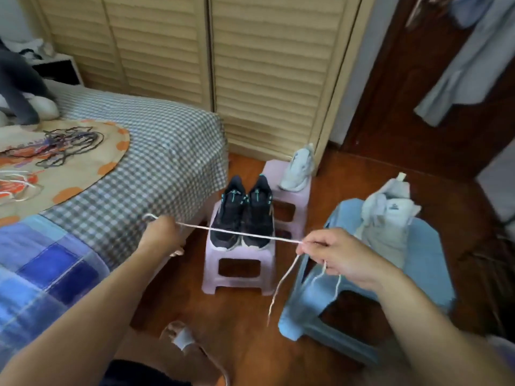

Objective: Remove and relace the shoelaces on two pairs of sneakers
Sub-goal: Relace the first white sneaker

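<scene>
Both hands stretch one white shoelace (239, 233) taut across the middle of the head view. Left hand (161, 234), at about nine o'clock from the black sneakers, has its fingers curled round one end, a short loop of lace poking out past the knuckles. Right hand (338, 256), at about four o'clock from those sneakers, pinches the lace between thumb and fingertips; more of the same lace hangs slack below it in loose strands toward the floor.

As a guess, the lace is light, limp and a little slippery, so it needs tension to stay straight and is best pinched close to the tip when threading.

Black sneakers (242, 215) stand as a pair on the near lilac stool (237, 274), just beyond the taut lace. One pale sneaker (386, 221) sits on the blue stool (423, 271) at three o'clock; its mate (298, 171) rests on the far lilac stool (302, 199) at one o'clock. Nothing here is a true container. On the bed at ten o'clock, a round mat (69, 162) carries a tangle of dark laces (69, 147) and white laces (19, 185).
</scene>
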The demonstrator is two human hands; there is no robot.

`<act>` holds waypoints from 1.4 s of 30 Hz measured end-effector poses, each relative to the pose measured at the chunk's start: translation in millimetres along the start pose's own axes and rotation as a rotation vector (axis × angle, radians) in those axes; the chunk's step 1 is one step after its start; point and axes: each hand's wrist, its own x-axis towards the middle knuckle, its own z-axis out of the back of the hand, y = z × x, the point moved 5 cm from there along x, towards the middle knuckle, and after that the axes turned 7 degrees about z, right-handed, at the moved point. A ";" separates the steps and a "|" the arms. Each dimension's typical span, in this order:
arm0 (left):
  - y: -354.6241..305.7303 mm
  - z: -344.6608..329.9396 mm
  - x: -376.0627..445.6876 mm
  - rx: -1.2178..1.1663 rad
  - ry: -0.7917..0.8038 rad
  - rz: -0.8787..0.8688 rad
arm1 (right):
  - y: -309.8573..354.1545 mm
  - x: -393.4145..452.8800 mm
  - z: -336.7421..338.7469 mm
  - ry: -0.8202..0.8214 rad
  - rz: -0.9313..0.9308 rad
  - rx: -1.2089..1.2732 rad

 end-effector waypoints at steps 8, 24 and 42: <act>-106.7 -33.5 -36.5 -1.508 0.575 0.077 | -101.7 -89.0 39.3 0.040 -0.295 -0.295; -190.0 -158.0 -232.4 0.014 0.853 -0.654 | -89.3 -131.1 137.1 -0.904 -0.028 1.131; -82.2 -219.2 -175.0 0.927 0.939 -0.349 | -92.3 -155.1 270.5 -1.282 0.016 0.755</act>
